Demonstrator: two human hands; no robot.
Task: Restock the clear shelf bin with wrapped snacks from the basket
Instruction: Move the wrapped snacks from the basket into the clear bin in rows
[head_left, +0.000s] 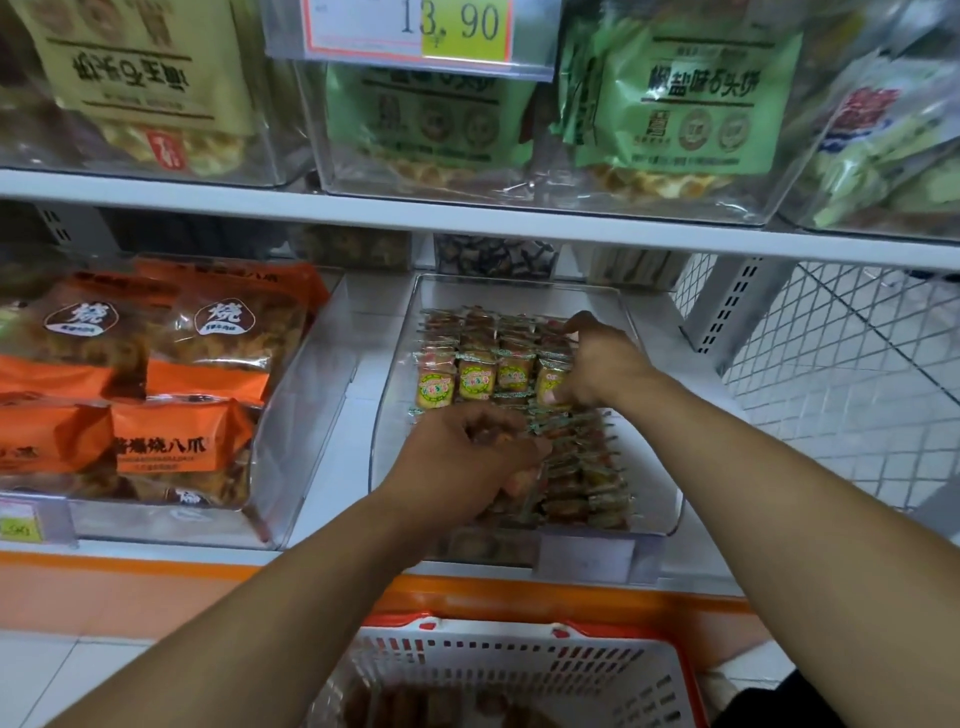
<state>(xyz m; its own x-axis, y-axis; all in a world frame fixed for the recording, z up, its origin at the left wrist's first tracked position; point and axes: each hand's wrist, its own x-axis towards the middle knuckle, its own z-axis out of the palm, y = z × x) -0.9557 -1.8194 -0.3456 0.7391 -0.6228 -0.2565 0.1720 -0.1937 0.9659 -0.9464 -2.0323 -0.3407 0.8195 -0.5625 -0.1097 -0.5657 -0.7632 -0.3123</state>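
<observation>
The clear shelf bin (654, 467) sits on the lower shelf, centre right, holding rows of small wrapped snacks (475, 376) with yellow-green labels. My left hand (462, 462) reaches into the front of the bin, fingers curled around a few wrapped snacks. My right hand (597, 364) rests at the right end of the upright middle row, thumb and fingers pinching a snack there. The white basket (519, 670) with an orange rim stands below the shelf, with some brown snacks blurred inside.
A neighbouring clear bin (306, 415) on the left holds orange bags (182, 447). The upper shelf (467, 215) carries bins of green and tan bags under a price tag (415, 31). A white wire mesh panel (841, 374) stands to the right.
</observation>
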